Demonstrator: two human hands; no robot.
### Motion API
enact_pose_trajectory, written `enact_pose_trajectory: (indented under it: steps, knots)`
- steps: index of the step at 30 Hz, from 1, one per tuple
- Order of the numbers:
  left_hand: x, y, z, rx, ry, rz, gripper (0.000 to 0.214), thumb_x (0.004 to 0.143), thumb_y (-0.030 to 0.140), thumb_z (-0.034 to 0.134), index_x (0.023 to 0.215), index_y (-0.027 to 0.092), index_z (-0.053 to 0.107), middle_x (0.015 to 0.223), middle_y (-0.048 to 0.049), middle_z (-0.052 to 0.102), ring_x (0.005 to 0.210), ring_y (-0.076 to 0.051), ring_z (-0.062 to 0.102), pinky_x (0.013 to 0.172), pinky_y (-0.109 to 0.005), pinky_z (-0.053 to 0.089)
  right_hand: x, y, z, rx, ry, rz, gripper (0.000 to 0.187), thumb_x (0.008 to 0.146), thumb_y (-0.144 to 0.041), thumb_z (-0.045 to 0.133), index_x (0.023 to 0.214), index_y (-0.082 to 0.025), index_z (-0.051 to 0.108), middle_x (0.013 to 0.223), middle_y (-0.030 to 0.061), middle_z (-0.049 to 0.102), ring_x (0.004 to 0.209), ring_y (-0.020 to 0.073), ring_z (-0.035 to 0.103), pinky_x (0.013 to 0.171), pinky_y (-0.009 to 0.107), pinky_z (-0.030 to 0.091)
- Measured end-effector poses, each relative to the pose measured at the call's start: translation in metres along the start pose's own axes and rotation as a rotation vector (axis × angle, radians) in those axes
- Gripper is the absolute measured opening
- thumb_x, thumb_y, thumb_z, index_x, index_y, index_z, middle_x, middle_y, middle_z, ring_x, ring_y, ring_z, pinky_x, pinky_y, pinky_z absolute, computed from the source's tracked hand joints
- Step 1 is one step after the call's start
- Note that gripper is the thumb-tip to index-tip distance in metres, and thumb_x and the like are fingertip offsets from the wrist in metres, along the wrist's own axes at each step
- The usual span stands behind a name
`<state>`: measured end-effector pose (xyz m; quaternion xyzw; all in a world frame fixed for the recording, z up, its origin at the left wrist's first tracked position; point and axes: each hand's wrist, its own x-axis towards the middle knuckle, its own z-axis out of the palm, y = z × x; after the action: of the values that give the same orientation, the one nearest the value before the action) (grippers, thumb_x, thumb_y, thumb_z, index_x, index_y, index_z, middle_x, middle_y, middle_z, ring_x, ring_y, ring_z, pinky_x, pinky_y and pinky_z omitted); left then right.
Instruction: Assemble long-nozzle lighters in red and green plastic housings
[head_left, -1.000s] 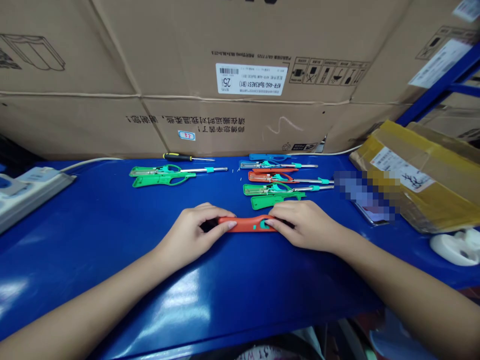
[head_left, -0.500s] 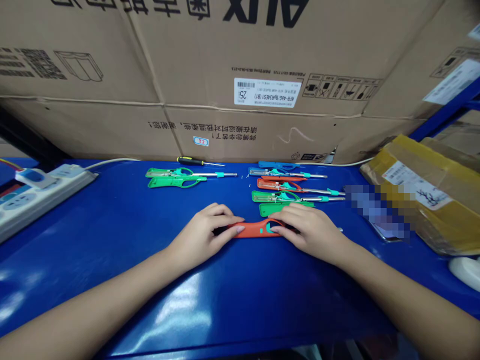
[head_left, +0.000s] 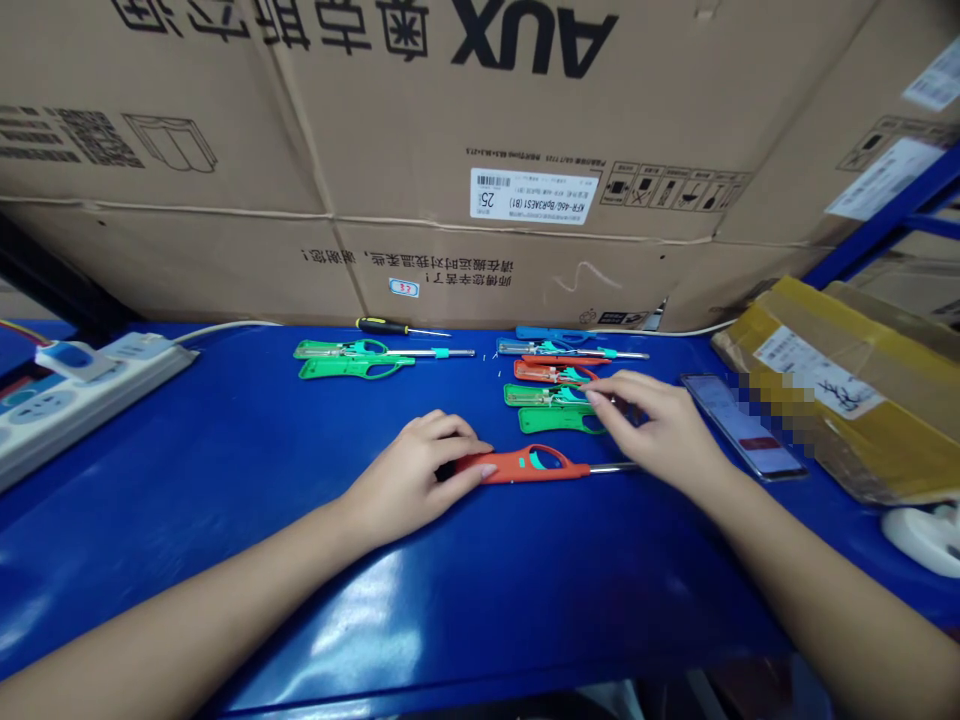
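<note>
An orange gas lighter (head_left: 525, 464) with a teal trigger and metal tube lies on the blue table. My left hand (head_left: 420, 468) grips its handle end between thumb and fingers. My right hand (head_left: 660, 425) is above the lighter's tube, thumb and index fingertip close together at an opened green lighter (head_left: 536, 396); whether they pinch anything is hidden. Above it lie an opened orange lighter (head_left: 538, 371) and an opened blue lighter (head_left: 525, 347), inner parts showing. A loose green half-shell (head_left: 551, 420) sits just below the green one.
Farther left are another opened green lighter (head_left: 330, 350) and a black-and-yellow screwdriver (head_left: 384, 326). A power strip (head_left: 97, 385) stands at the left. To the right lie a phone (head_left: 739, 430), a yellow-taped parcel (head_left: 817, 380) and a white object (head_left: 922, 540). A large carton (head_left: 420, 130) walls off the back.
My right hand has left the orange lighter and moved up and right to the opened green lighter. My left hand still holds the handle end. The orange lighter's metal tube now shows.
</note>
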<state>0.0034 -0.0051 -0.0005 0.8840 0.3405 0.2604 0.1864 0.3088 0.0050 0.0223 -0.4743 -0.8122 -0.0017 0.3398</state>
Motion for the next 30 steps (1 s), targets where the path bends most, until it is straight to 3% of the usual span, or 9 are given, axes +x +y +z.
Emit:
enact_pose_trajectory:
  steps: [4,10,15,19,25,30]
  knots:
    - [-0.001,-0.001,0.000,0.009,-0.054,0.009,0.030,0.097,0.038,0.064,0.120,0.021,0.071,0.112,-0.0093,0.069,0.102,-0.023,0.062,0.092,-0.042,0.050,0.009,0.010,-0.006,0.029,0.060,0.052,0.018,0.096,-0.026,0.057,0.094,-0.018,0.072,0.092,0.0092,0.074,0.073,0.0193,0.066,0.066,0.033,0.051]
    - [0.000,-0.003,-0.001,-0.046,-0.086,0.018,0.028,0.097,0.039,0.064,0.119,0.022,0.071,0.110,-0.0078,0.068,0.100,-0.022,0.061,0.093,-0.040,0.050,0.037,0.016,0.003,-0.007,-0.206,-0.054,0.015,0.090,-0.023,0.061,0.077,-0.020,0.067,0.091,0.0073,0.067,0.085,0.0209,0.065,0.078,0.035,0.052]
    - [-0.001,-0.004,0.001,-0.053,-0.086,0.022,0.030,0.097,0.040,0.064,0.119,0.022,0.070,0.110,-0.0074,0.068,0.101,-0.022,0.061,0.094,-0.039,0.049,0.080,0.016,0.021,-0.078,-0.360,-0.134,0.016,0.093,-0.024,0.058,0.104,-0.019,0.069,0.113,0.0124,0.065,0.106,0.0278,0.061,0.094,0.044,0.049]
    - [-0.002,-0.004,0.002,-0.052,-0.093,0.027,0.028,0.097,0.040,0.063,0.117,0.022,0.071,0.109,-0.0066,0.067,0.100,-0.022,0.060,0.092,-0.039,0.047,0.112,0.011,0.042,-0.105,-0.475,-0.186,0.022,0.092,-0.023,0.062,0.113,-0.023,0.069,0.120,0.0091,0.065,0.114,0.0268,0.059,0.099,0.042,0.046]
    - [-0.004,-0.006,0.002,-0.060,-0.093,0.032,0.028,0.097,0.041,0.063,0.116,0.023,0.071,0.107,-0.0057,0.067,0.099,-0.022,0.059,0.091,-0.038,0.046,0.138,0.014,0.071,-0.196,-0.548,-0.176,0.019,0.089,-0.026,0.066,0.106,-0.019,0.070,0.113,0.0123,0.065,0.105,0.0291,0.060,0.091,0.041,0.046]
    - [-0.004,-0.006,0.002,-0.060,-0.101,0.032,0.025,0.096,0.039,0.065,0.113,0.023,0.071,0.106,-0.0047,0.067,0.099,-0.022,0.059,0.091,-0.038,0.045,0.142,0.018,0.072,-0.190,-0.588,-0.185,0.013,0.086,-0.014,0.060,0.095,-0.018,0.069,0.106,0.0106,0.066,0.101,0.0263,0.059,0.090,0.038,0.044]
